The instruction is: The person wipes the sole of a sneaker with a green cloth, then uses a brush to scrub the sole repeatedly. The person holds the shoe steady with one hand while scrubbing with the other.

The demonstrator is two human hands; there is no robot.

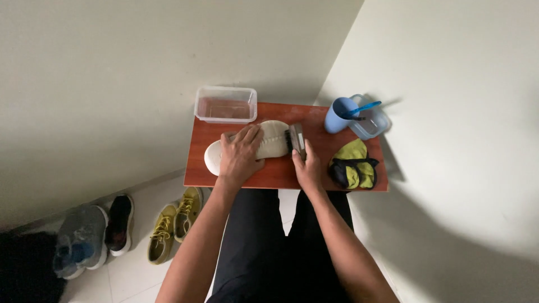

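**Both hands working on a pale shoe at a small desk**

Nearest the camera, the person's legs in dark trousers are filling the lower middle of the view, with both forearms reaching forward over them. On the floor to the left, a pair of yellow-green shoes (175, 223) is lying beside a black shoe (120, 223) and a grey-blue pair (80, 240).

Beyond the knees, the reddish-brown desk (281, 171) is carrying everything else. The left hand (240, 154) is pressing flat on the cream shoe (268, 139), fingers spread over its middle, its grip lying open on the upper rather than closing around it. The shoe is lying lengthwise across the centre of the desk. The right hand (308, 167) is holding a brush (297, 139), its grip clamped on the handle, with the bristles touching the shoe's right end.

To the right, a yellow-green and black cloth bundle (353, 164) is sitting near the desk edge. Farther back, a clear plastic tub (225, 104) is standing at the far left corner, while a blue cup (341, 114) with a blue toothbrush (364, 108) is standing against a second clear container (375, 124) by the wall.
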